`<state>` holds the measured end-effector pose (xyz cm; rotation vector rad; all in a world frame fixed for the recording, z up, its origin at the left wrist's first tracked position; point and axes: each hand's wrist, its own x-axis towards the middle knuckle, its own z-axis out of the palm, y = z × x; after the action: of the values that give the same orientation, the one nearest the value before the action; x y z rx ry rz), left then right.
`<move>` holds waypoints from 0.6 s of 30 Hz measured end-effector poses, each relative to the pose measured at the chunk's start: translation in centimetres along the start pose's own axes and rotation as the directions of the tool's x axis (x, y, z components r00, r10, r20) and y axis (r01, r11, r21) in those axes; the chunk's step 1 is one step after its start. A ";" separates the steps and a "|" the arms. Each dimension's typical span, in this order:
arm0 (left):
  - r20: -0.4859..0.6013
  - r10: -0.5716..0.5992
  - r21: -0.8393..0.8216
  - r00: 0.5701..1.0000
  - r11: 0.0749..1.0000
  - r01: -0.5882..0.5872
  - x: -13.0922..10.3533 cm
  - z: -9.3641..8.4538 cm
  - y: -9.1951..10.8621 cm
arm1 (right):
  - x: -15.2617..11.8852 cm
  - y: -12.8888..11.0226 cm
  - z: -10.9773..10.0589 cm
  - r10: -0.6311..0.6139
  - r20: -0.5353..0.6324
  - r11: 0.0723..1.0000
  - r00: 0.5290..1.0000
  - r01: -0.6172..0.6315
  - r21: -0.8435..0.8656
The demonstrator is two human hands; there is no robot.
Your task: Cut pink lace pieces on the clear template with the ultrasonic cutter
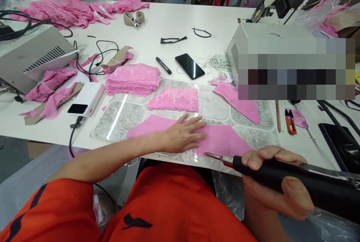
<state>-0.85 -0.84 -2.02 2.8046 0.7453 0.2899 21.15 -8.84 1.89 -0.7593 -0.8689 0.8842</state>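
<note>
My left hand lies with fingers spread on a long pink fabric piece that rests on a patterned mat. In my right hand is a thick black pen-shaped tool with a narrow metal tip. That tip points left, close to the near edge of the fabric; I cannot tell whether it touches. Just beyond my left hand lies a pink lace piece. Behind it, to the left, sits a stack of pink lace pieces. Another pink fabric piece is at the mat's right side.
A black phone and a marker lie beyond the mat. Grey boxes stand left and right. A white power bank with a cable is at left. Orange snips lie at right. Pink fabric is heaped at the back.
</note>
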 end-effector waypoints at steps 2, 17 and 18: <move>-0.012 0.004 0.012 1.000 1.000 -0.003 0.0 0.0 0.1 | 0.1 0.0 -0.1 0.002 -0.011 1.000 1.000 -0.002 -0.001; -0.002 -0.017 0.025 1.000 1.000 0.017 -0.2 -0.1 0.8 | -0.2 0.1 0.3 0.016 0.007 1.000 1.000 -0.016 0.016; 0.000 -0.019 0.030 1.000 0.999 0.019 -0.2 0.0 0.8 | -0.2 0.1 0.3 0.021 0.012 1.000 1.000 -0.021 0.017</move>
<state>-0.65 -1.65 -1.78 2.8235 0.7820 0.2769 20.77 -8.95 1.90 -0.7502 -0.8641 0.9139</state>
